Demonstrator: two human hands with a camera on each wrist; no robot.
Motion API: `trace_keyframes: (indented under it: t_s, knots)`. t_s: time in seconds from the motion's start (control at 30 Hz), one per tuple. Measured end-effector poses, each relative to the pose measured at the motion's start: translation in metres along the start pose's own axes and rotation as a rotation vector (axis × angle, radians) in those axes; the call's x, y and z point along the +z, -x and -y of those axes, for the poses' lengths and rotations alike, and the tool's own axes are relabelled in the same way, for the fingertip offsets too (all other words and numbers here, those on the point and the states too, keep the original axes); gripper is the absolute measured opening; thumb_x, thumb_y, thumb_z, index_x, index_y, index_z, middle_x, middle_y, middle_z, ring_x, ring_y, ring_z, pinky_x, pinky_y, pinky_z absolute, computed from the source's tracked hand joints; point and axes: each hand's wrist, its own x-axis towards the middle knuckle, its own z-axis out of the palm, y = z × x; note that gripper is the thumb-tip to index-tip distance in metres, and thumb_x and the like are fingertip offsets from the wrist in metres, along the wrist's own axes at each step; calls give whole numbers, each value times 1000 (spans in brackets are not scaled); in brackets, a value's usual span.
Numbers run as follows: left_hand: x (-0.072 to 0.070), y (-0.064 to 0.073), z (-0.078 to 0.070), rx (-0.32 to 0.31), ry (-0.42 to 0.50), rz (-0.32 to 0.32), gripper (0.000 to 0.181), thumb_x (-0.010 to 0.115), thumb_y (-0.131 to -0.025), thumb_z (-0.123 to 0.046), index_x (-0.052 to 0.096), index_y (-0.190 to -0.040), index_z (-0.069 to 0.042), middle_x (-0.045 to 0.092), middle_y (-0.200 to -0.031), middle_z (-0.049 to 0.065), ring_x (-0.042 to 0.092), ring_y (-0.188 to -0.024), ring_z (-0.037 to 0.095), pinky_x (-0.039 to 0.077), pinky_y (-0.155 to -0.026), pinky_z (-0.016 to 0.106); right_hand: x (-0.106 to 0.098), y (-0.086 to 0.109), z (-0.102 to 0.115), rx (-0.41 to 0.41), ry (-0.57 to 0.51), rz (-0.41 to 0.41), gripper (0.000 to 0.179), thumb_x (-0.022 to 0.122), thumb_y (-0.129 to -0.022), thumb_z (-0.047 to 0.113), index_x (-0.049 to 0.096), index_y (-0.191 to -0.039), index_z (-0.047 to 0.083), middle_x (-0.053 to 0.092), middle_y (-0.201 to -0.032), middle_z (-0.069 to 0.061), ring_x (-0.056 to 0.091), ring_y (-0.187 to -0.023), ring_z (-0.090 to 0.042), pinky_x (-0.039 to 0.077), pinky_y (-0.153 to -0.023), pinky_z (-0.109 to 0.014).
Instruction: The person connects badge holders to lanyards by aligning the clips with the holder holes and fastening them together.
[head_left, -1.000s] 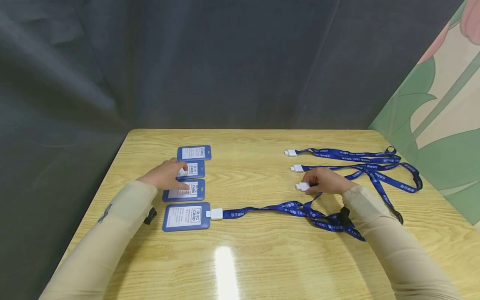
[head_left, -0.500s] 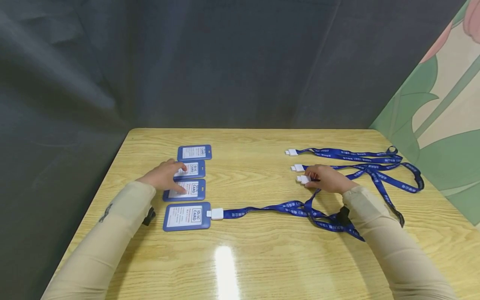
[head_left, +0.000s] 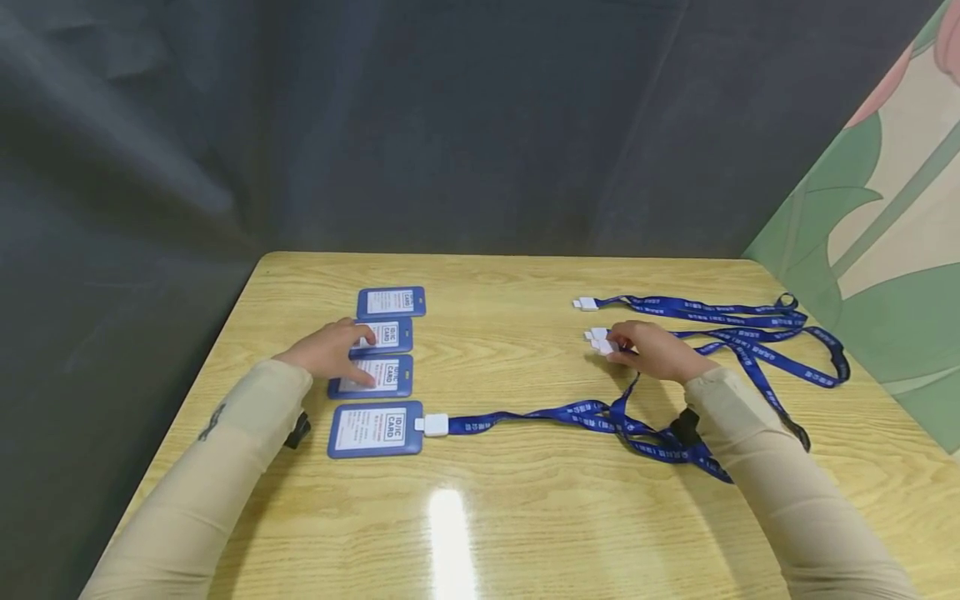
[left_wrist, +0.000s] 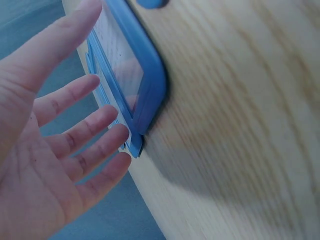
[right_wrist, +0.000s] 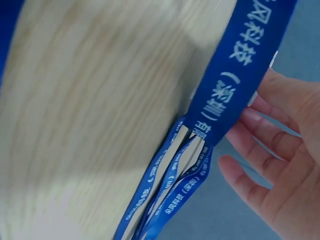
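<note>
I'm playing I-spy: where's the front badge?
In the head view, the front badge lies left of centre on the table, a white clip at its right edge.

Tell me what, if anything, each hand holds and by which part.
The right hand pinches a blue lanyard by its white clip; the left hand holds nothing.

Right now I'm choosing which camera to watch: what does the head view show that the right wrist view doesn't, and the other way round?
Only the head view: four blue card holders, the nearest meeting a white clip; the left grip with its fingers over the two middle holders; and the flower-patterned wall on the right.

Only the right wrist view: the palm side of the right grip and one strap's lettering in large close-up.

Both: the right grip, printed blue straps and the wood-grain table.
</note>
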Motion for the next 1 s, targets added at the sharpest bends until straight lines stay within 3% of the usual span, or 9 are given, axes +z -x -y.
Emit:
trace_keyframes:
  t_s: [0.3,0.7,1.0]
  knots:
    - [1,-1,2,26,-11,-8,63,80,-70,-36,56,-118,-3,53,-125,21,52,-112,34,42,-100,49,-6,-4,8,26,30,17,21,65,-86,11,62,-102,-2,63,-85,-8,52,-72,-14,48,-67,-33]
    - [-2,2,-1,18,-23,7,63,79,-71,-36,56,-120,-3,49,-132,24,43,-125,41,35,-107,52,-6,-7,12,21,27,17,22,65,-86,12,62,-103,-2,62,-85,-8,50,-72,-14,47,-67,-32]
    - [0,4,0,10,-23,4,63,79,-71,-38,56,-120,-4,51,-130,22,48,-119,37,38,-104,51,-6,-9,16,5,28,16,23,66,-85,11,62,-104,-2,63,-86,-8,52,-73,-14,48,-67,-32]
